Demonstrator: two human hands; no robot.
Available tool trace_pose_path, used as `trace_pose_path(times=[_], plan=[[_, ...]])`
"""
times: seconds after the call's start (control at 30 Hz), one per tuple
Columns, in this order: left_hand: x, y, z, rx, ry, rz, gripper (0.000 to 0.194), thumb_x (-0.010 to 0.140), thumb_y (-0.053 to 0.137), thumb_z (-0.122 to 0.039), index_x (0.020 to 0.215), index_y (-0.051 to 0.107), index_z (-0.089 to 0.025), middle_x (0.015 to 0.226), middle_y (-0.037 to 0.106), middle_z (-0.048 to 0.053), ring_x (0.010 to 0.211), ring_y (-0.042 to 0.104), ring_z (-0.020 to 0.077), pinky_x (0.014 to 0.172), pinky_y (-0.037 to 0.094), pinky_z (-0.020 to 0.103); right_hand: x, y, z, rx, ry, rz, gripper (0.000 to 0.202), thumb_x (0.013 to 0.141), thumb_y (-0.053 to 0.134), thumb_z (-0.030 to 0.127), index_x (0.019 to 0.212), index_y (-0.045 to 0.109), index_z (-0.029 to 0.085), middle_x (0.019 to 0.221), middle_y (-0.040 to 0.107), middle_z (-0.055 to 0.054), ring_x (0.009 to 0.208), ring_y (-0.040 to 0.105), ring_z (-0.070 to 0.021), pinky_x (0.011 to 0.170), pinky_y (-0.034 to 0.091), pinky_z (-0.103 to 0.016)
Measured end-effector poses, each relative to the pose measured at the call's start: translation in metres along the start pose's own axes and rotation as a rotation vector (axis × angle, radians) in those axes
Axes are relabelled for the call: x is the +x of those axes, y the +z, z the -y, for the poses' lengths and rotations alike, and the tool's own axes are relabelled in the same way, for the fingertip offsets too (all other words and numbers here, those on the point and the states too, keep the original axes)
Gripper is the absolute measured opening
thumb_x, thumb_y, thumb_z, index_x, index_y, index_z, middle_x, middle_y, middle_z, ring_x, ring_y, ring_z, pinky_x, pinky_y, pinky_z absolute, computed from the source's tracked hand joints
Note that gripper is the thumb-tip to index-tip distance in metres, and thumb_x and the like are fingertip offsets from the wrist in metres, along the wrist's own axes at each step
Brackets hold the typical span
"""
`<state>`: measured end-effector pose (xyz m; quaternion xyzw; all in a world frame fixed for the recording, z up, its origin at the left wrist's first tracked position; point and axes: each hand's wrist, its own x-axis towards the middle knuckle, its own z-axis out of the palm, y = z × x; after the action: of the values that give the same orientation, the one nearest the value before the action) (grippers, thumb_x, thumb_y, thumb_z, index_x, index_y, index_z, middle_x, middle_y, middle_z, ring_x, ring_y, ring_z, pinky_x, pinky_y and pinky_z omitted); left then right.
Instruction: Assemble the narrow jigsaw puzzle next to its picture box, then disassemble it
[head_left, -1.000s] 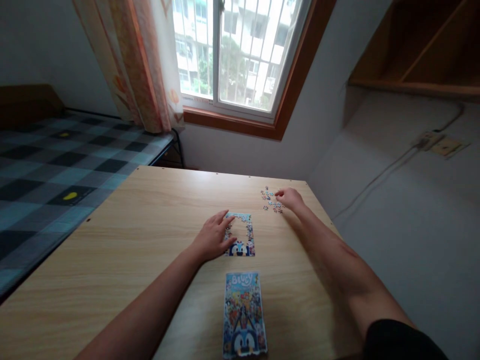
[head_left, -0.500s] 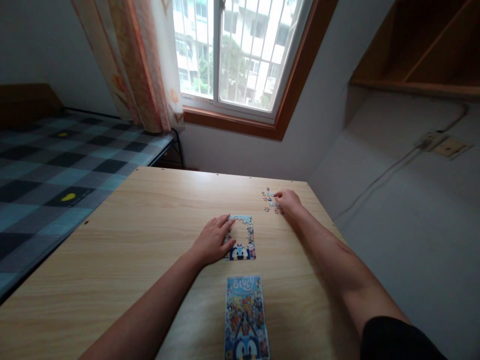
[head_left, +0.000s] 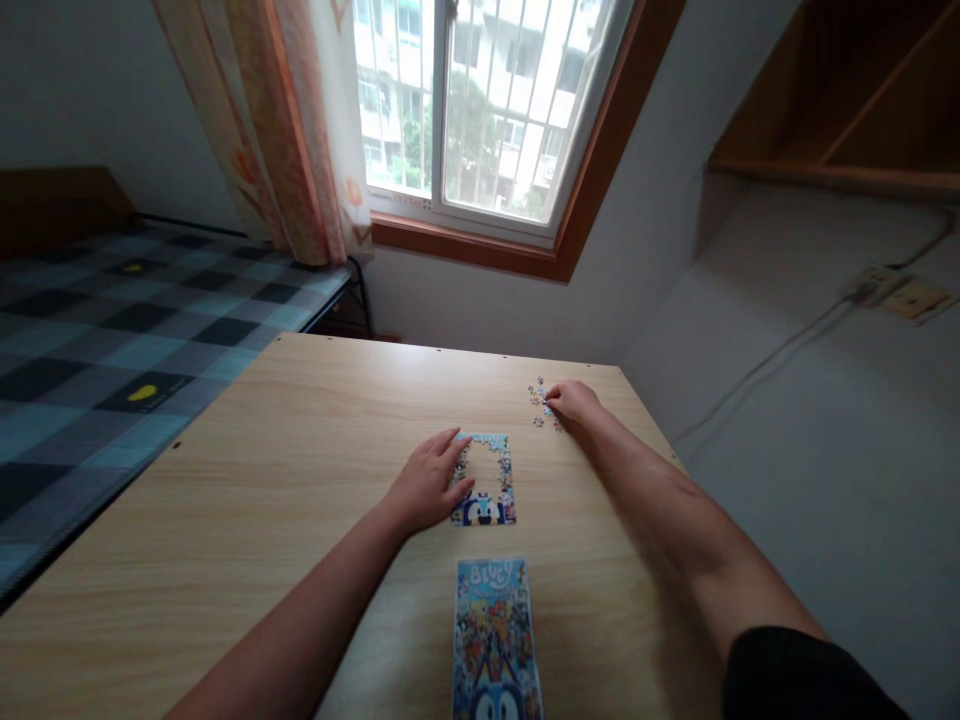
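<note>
Resting on the left border of a part-built jigsaw [head_left: 506, 487], the left hand [head_left: 426, 480] has its grip apart, thumb and fingers spread; fingertips on the puzzle's edge, nothing clasped. The right hand [head_left: 576, 402] is at the loose pieces [head_left: 538, 422], far right part of the table [head_left: 300, 440]; its grip is curled toward a pinch, tips at a piece, but too small to tell whether they have closed on it.

Count: two hands, one jigsaw, one box [head_left: 493, 610]. Loose pieces: several, bunched and partly covered, so no exact number. Jigsaw lies flat near mid-table, a rectangular border with wood showing through the middle and a blue dog face along the near edge. Box lies nearer the wearer, just below the jigsaw, apart from it, bottom cut off by the frame.

Around: one window [head_left: 495, 120] ahead, curtain [head_left: 274, 140] to its left, checked bed [head_left: 150, 320] at left, wooden shelf [head_left: 840, 174] upper right, wall socket [head_left: 913, 299] with cable [head_left: 780, 350] below it. In the way: left hand hides part of the jigsaw's left side; right hand hides some pieces.
</note>
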<state>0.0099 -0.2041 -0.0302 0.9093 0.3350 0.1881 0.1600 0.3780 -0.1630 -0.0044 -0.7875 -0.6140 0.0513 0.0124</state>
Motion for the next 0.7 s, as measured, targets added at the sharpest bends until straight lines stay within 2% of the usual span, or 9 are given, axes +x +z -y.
trace_pose_path(times=[0.33, 0.5, 0.6, 0.7], plan=[[0.001, 0.001, 0.003, -0.087, -0.051, -0.055, 0.056, 0.095, 0.053, -0.039, 0.145, 0.05, -0.014, 0.154, 0.047, 0.018, 0.142, 0.044, 0.0309, 0.12, 0.036, 0.05, 0.0, -0.005, -0.004, -0.064, -0.053, 0.028, 0.027, 0.086, 0.066, 0.029, 0.109, 0.081, 0.03, 0.108, 0.078, -0.005, 0.1, 0.069, -0.021, 0.08, 0.047, -0.023], [0.0, -0.001, 0.0, -0.101, -0.05, -0.05, 0.057, 0.094, 0.055, -0.037, 0.145, 0.05, -0.014, 0.152, 0.049, 0.018, 0.141, 0.045, 0.0304, 0.12, 0.036, 0.049, -0.006, -0.01, 0.0, -0.046, -0.115, 0.023, 0.027, 0.087, 0.064, 0.026, 0.107, 0.081, 0.027, 0.114, 0.076, -0.006, 0.106, 0.068, -0.0205, 0.084, 0.046, -0.022], [0.0, -0.004, -0.003, -0.089, -0.043, -0.028, 0.061, 0.09, 0.06, -0.037, 0.146, 0.049, -0.014, 0.152, 0.049, 0.018, 0.14, 0.046, 0.031, 0.12, 0.037, 0.049, -0.011, -0.019, 0.0, -0.005, -0.115, 0.02, 0.028, 0.089, 0.061, 0.026, 0.108, 0.081, 0.023, 0.109, 0.077, -0.007, 0.099, 0.069, -0.0192, 0.083, 0.047, -0.022], [0.0, -0.006, -0.006, -0.064, -0.037, -0.011, 0.066, 0.086, 0.065, -0.037, 0.146, 0.05, -0.014, 0.151, 0.05, 0.018, 0.139, 0.047, 0.0325, 0.119, 0.037, 0.05, -0.028, -0.031, 0.006, 0.13, -0.148, -0.058, 0.028, 0.09, 0.061, 0.028, 0.108, 0.08, 0.018, 0.105, 0.078, -0.008, 0.092, 0.069, -0.0182, 0.083, 0.048, -0.023]])
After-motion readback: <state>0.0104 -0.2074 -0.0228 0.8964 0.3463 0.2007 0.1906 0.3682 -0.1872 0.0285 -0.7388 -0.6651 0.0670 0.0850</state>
